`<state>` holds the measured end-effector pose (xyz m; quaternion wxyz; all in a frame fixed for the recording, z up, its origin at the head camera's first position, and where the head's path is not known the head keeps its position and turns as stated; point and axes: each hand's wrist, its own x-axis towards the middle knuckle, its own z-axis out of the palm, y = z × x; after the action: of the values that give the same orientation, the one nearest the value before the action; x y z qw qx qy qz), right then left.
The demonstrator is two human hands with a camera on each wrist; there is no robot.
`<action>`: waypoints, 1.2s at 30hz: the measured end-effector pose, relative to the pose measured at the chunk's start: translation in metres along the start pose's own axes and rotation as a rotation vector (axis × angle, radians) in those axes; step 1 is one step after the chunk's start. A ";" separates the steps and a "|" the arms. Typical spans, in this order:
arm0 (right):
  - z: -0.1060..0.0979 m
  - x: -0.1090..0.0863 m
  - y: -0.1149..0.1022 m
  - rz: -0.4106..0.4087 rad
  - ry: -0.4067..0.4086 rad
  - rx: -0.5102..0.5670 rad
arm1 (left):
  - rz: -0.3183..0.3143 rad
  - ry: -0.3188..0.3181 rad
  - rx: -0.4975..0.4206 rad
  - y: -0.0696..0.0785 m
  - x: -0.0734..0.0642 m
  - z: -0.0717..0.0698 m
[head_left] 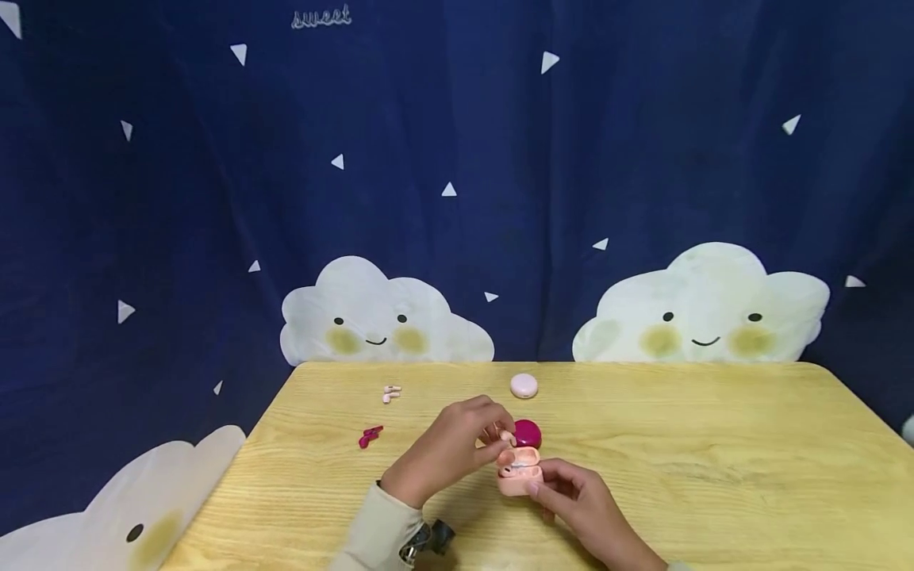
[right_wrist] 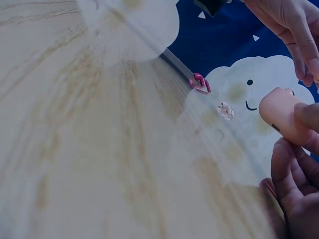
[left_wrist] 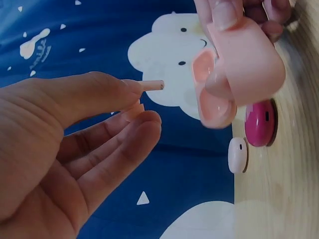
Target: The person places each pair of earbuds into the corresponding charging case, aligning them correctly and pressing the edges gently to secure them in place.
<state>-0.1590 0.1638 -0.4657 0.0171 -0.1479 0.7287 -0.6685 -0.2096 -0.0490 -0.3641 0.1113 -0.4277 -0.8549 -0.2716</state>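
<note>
Between thumb and fingertips, my left hand (head_left: 453, 448) pinches a peach wireless earbud (left_wrist: 152, 85), its stem pointing toward the case in the left wrist view. My right hand (head_left: 589, 507) grips a peach earbud charging case (head_left: 519, 482) by its right side, above the table. The case's lid is raised. A second peach earbud sits in the case, its rounded head (left_wrist: 218, 82) standing out of it. The held earbud is apart from the case, just over it on the left. In the right wrist view the closed outer side of the case faces the camera.
Just behind the peach case lies a round magenta case (head_left: 528, 432), with a pale pink case (head_left: 524, 385) farther back. To the left on the wooden table (head_left: 714, 452) lie magenta earbuds (head_left: 370, 436) and pale pink earbuds (head_left: 389, 393). A blue curtain (head_left: 457, 119) hangs behind.
</note>
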 end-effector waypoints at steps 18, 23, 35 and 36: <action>-0.001 0.001 -0.001 0.046 0.000 0.001 | -0.020 -0.035 -0.054 0.001 -0.001 0.001; -0.001 0.001 -0.002 0.031 -0.004 0.006 | -0.005 -0.030 -0.068 0.003 0.001 0.004; -0.001 0.001 -0.001 -0.004 -0.025 0.014 | 0.057 -0.032 0.121 0.007 0.002 0.017; -0.001 0.000 -0.001 0.003 -0.025 0.015 | 0.058 -0.032 0.128 0.007 0.001 0.018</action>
<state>-0.1593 0.1643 -0.4644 0.0283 -0.1551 0.7235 -0.6721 -0.2042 -0.0347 -0.3757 0.1326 -0.4488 -0.8594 -0.2062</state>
